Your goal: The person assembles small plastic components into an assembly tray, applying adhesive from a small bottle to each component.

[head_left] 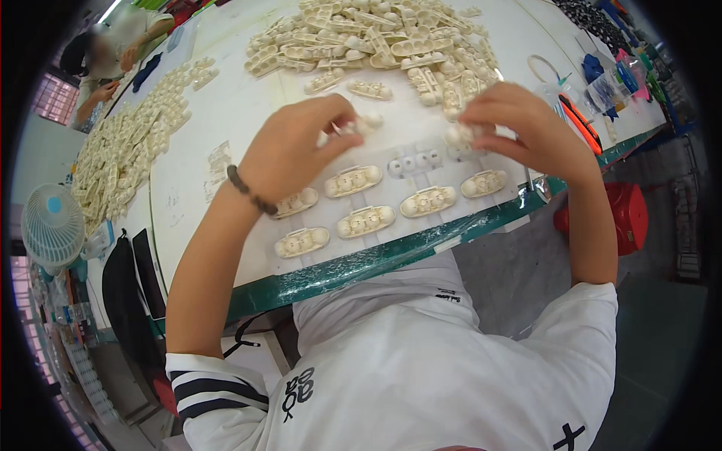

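Note:
My left hand point(297, 139), with a dark bead bracelet at its wrist, is closed around a small cream plastic piece point(368, 122), partly hidden by the fingers. Another cream piece point(459, 135) is pinched between the thumb and fingers of my right hand point(526, 128). Below the hands, several oblong cream pieces with round bumps, such as one piece point(355, 181) and another piece point(428, 201), lie in two rows along the table's near edge. Between them shows a clear oblong slot point(415, 163) with small round marks. A second slot is partly covered by my right hand.
A big heap of cream pieces point(376, 37) lies at the back; more cream pieces point(128, 150) spread at the left. Orange-and-black cutters point(579, 124) and small packets lie at right. A white fan point(53, 225) stands at left, near another person point(113, 52). A red stool point(624, 218) is below right.

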### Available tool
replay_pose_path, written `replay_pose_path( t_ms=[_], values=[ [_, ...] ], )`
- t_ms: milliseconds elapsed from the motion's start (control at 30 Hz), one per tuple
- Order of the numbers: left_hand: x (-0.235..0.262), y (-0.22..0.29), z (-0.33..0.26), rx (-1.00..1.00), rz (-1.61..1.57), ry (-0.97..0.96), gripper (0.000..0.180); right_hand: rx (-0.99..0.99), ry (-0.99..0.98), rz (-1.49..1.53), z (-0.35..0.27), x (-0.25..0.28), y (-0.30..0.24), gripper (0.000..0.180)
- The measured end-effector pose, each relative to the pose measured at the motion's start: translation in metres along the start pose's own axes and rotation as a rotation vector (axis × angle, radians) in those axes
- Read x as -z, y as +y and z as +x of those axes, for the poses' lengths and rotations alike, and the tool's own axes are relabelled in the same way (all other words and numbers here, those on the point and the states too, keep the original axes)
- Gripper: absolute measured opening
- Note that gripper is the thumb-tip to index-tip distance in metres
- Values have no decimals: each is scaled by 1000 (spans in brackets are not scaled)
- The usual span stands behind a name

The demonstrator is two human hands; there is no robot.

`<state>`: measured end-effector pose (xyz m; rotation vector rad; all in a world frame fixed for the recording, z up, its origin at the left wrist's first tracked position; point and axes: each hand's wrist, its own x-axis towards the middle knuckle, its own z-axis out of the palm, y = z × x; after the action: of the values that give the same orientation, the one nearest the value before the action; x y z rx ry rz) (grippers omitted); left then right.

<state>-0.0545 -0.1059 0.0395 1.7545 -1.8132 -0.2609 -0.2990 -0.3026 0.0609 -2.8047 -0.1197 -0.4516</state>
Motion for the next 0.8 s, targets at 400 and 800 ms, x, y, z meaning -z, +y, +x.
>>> replay_pose_path(
  t_ms=[400, 800],
  values=[
    [-37, 48, 8, -161, 247, -145, 20, -472, 248, 69, -54, 4, -6, 30],
    [-29, 42, 18, -263, 118, -231, 13, -893, 131, -503, -94, -42, -10, 17]
  ],
)
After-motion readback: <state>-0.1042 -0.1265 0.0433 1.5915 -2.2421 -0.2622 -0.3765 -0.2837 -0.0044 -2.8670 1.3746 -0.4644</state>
